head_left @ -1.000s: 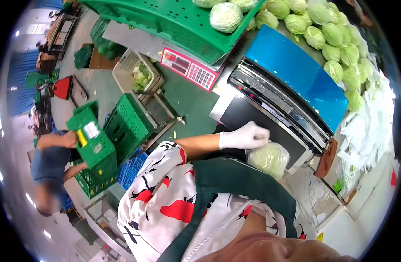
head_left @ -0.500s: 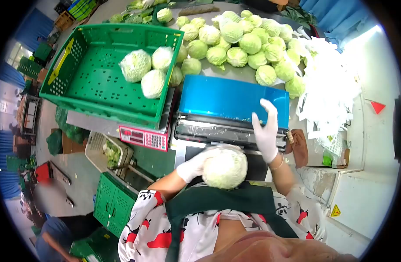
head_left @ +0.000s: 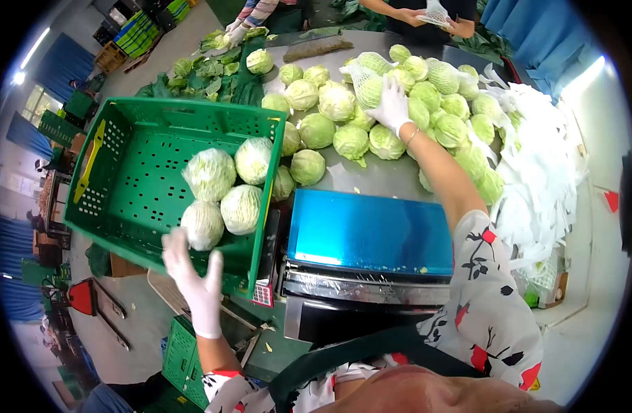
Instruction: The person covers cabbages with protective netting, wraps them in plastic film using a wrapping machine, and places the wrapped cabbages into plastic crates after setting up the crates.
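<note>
My left hand [head_left: 194, 283], in a white glove, is at the near wall of the green crate [head_left: 140, 253]. Its thumb and fingers are spread and it holds nothing. Just beyond the fingertips sits a wrapped cabbage [head_left: 202, 226], grouped with several other pale cabbages in the crate's right side. Far out over the cabbage pile, my gloved right hand [head_left: 391, 110] has its fingers stretched, at the edge of a cabbage in a white foam net [head_left: 369, 89]. Whether it presses on that cabbage is hard to see.
A blue-topped wrapping machine [head_left: 371, 230] with a film roll stands before me. Left of it, the scale [head_left: 263, 294] is mostly hidden under the crate. White foam nets [head_left: 536, 186] are heaped at right. A brush [head_left: 319, 47] lies at the back; co-workers' hands [head_left: 237, 33] handle leaves there.
The cabbage in my left hand has gone into the crate, and that hand has opened beside it. My right hand has moved forward from the wrapping machine to the pile.
</note>
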Action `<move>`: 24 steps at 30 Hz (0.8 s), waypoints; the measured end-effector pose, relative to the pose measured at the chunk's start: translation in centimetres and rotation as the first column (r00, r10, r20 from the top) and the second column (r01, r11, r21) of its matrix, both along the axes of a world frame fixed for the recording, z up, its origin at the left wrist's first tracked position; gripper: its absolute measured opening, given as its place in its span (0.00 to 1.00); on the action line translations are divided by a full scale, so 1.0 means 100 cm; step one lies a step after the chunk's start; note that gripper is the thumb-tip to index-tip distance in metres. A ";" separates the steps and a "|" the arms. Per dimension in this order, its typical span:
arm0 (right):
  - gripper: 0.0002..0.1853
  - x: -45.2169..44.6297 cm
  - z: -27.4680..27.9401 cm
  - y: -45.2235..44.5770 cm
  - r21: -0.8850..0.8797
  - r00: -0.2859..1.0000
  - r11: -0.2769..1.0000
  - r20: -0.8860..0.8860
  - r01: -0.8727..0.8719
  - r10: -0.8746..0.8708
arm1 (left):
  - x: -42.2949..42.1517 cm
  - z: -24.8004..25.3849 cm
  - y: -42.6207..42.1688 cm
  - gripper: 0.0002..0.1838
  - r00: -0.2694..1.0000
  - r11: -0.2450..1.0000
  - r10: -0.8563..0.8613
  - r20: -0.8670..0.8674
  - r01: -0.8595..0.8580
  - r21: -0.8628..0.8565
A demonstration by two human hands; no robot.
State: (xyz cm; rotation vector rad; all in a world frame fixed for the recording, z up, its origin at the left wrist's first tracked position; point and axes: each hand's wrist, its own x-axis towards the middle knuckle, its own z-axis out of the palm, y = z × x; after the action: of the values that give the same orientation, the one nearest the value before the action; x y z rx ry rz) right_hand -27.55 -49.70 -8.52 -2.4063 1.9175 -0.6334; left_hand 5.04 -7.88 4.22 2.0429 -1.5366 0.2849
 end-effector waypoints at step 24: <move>0.32 -0.088 0.057 0.214 0.470 0.322 0.613 0.883 -0.636 -0.343 | -0.157 -0.040 -0.041 0.49 0.502 0.704 -0.542 -0.674 0.709 -0.038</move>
State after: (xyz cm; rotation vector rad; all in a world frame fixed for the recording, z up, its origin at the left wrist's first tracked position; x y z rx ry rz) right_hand -36.36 -28.27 -2.86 -1.0680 0.9523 -0.7074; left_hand -10.66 -12.01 0.25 1.3156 -1.7530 -0.8696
